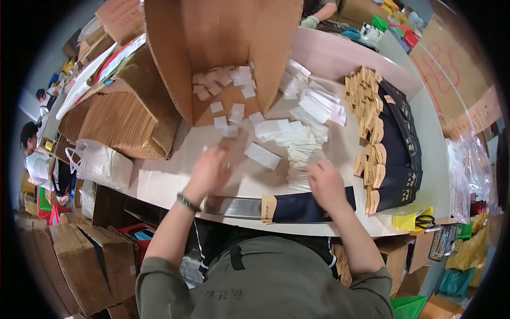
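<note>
My left hand hovers over the table beside loose white paper squares; its fingers are smeared by motion. Curled fingers of my right hand reach the edge of a fanned pile of white slips; whatever may be between the fingertips is hidden. Along the front edge, below both hands, lies a dark navy sock with a tan paper band. A flat grey shiny board extends leftward from the band. One white slip rests apart between the hands.
A tall open carton holding white squares stands at the back. Banded navy socks lie piled at right, near black scissors. Left are a box of stacked cardboard and a white plastic bag. A co-worker's gloved hand shows behind.
</note>
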### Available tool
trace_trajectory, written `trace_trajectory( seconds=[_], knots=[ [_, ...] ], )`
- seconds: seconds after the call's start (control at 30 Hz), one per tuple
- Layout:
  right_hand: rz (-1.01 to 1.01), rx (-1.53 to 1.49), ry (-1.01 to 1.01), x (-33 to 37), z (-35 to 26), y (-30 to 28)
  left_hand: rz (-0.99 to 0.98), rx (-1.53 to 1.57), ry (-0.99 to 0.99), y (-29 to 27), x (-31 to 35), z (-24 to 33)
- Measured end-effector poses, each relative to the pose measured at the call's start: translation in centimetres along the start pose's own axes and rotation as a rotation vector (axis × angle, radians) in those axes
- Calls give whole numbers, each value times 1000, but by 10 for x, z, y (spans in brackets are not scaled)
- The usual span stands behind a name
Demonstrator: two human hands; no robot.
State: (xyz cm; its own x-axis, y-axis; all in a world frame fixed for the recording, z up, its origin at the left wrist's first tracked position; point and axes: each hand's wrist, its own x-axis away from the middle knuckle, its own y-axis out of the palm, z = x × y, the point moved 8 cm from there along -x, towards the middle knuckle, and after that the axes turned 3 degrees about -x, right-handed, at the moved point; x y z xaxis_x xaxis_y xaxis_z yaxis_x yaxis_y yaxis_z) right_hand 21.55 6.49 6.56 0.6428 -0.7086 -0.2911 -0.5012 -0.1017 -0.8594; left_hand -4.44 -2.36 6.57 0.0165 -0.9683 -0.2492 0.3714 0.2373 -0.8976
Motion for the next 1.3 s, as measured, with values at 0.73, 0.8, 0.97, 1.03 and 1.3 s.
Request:
trace_trajectory(
  seconds=[0.73, 0.8, 0.97, 1.03, 1.3],
  knots=[
    [-34, -198, -62, -70, -35, 97, 468, 426, -346, -12, 22, -36],
    [-46, -14, -55, -69, -32, 104, 343, 497, -445, -3, 64, -23],
    [-115, -19, -46, -83, -38, 104, 46, 613, -548, 29, 113, 2],
    [-126, 21, -96, -81, -48, 94, 102, 182, -251, 10, 97, 27],
    [-462, -602, -307, -53, -124, 67, -89, 202, -71, 2, 94, 23]
  ],
)
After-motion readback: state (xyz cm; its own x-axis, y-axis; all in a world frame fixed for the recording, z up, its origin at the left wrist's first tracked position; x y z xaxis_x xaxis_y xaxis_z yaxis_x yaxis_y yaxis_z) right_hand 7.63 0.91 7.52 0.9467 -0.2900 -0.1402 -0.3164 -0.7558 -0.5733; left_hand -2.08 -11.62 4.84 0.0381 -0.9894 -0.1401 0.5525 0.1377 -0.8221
